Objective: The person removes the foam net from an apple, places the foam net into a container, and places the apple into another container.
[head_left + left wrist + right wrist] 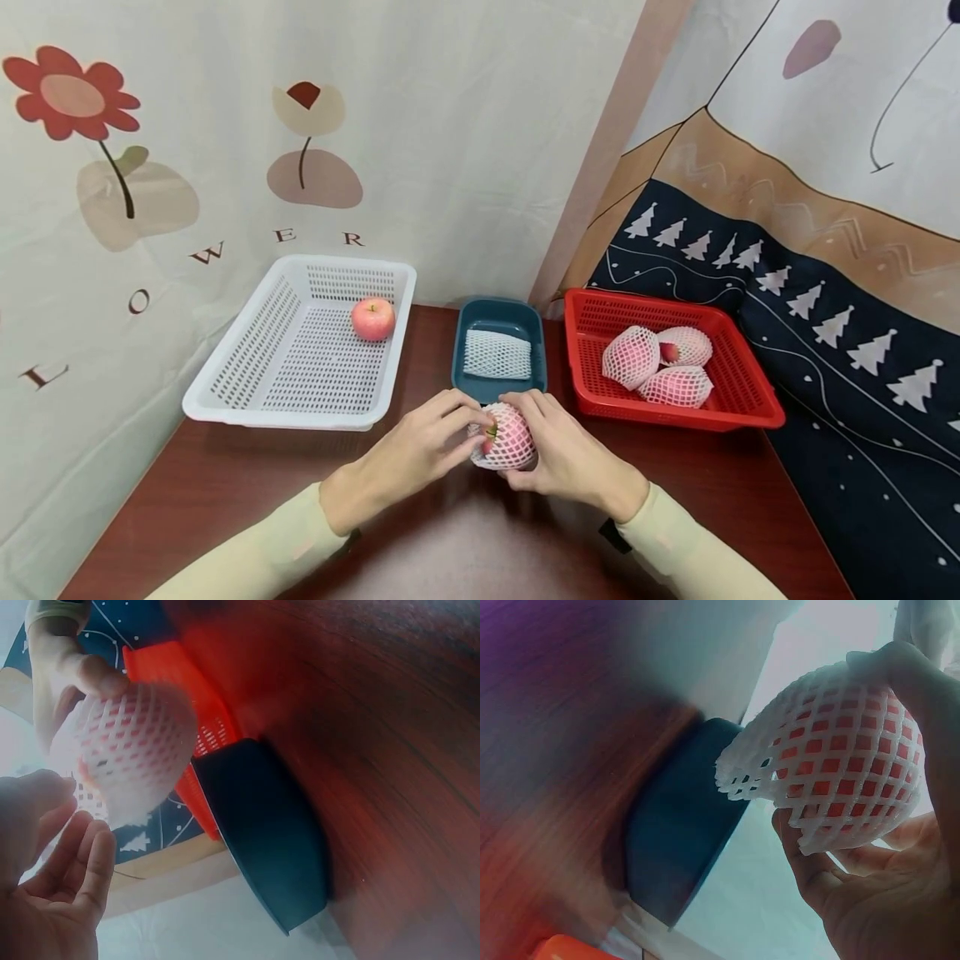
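An apple in a white foam net is held over the table, just in front of the teal tray. My right hand grips it from the right, thumb and fingers curled round the netted fruit. On the other side, my left hand pinches the net's edge beside the stem, where some red skin shows. In the left wrist view, the left fingers are at the net's opening. Part of the apple is hidden by the hands and mesh.
A white basket at the left holds one bare apple. In the teal tray lies a flattened foam net. The red basket at the right contains three netted apples. A printed curtain hangs behind the table.
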A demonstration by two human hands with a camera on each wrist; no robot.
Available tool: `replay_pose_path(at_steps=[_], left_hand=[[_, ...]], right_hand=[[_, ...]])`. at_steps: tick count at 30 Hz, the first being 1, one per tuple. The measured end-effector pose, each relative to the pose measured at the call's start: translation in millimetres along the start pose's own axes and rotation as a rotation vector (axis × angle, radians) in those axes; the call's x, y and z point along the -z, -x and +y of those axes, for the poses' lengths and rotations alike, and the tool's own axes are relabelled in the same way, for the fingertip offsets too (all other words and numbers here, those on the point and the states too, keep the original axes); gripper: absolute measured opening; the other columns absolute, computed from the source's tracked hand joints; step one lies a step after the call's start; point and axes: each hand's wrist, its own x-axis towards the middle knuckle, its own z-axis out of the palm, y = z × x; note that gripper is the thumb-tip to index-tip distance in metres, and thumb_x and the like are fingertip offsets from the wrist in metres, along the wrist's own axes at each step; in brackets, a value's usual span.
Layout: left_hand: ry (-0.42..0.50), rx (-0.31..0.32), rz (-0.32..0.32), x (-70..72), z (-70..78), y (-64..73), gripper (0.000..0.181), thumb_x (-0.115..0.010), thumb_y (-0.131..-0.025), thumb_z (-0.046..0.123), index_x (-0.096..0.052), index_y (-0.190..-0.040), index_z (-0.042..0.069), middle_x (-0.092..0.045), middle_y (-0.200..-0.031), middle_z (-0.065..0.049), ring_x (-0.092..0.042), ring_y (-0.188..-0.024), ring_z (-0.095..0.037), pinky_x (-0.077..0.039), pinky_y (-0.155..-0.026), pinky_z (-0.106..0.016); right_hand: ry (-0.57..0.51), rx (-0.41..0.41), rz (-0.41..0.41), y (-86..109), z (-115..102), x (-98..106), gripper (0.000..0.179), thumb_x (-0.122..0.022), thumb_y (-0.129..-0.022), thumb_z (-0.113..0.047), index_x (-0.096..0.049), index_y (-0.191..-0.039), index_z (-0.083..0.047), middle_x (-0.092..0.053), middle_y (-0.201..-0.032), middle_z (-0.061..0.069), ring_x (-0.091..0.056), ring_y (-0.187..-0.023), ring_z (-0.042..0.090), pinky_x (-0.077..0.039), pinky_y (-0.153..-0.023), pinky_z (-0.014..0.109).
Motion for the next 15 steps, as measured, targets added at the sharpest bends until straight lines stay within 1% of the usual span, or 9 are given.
replay_pose_path(at_steps=[2, 6, 10, 15], left_hand=[[0.017, 0.000, 0.008, -0.6, 0.8, -1.3, 0.039, -0.099, -0.090, 0.005, -0.082, -0.124, 0.009, -0.076, -0.121, -0.003, -0.075, -0.111, -0.014, -0.065, -0.096, -0.023], [0.039, 0.036, -0.010, -1.5, 2.8, -3.5, 0.042, -0.099, -0.093, 0.009, -0.080, -0.130, 0.007, -0.076, -0.124, -0.004, -0.075, -0.113, -0.014, -0.065, -0.097, -0.022], [0.037, 0.062, -0.024, -2.0, 3.6, -5.2, 0.047, -0.098, -0.093, 0.010, -0.078, -0.135, 0.006, -0.077, -0.131, -0.007, -0.077, -0.120, -0.017, -0.066, -0.103, -0.027], [0.045, 0.102, -0.051, -1.5, 3.2, -5.7, 0.054, -0.100, -0.091, 0.011, -0.076, -0.140, 0.006, -0.076, -0.139, -0.009, -0.077, -0.126, -0.019, -0.067, -0.106, -0.030]], right_hand=[[-0.003, -0.001, 0.008, -1.1, -0.5, 1.1, 0.098, -0.107, -0.080, -0.038, -0.057, -0.159, -0.010, -0.069, -0.145, 0.004, -0.065, -0.131, 0.018, -0.067, -0.109, 0.038], [-0.008, -0.011, 0.027, -3.0, -2.2, 3.9, 0.098, -0.107, -0.080, -0.036, -0.057, -0.160, -0.009, -0.069, -0.144, 0.005, -0.066, -0.129, 0.019, -0.068, -0.108, 0.038], [-0.006, -0.010, 0.046, -5.2, -2.3, 4.9, 0.098, -0.106, -0.081, -0.035, -0.057, -0.161, -0.008, -0.070, -0.142, 0.006, -0.067, -0.127, 0.019, -0.068, -0.106, 0.037], [-0.016, -0.017, 0.055, -6.4, -2.3, 6.3, 0.097, -0.106, -0.081, -0.036, -0.058, -0.161, -0.009, -0.070, -0.140, 0.005, -0.066, -0.125, 0.017, -0.068, -0.103, 0.035]])
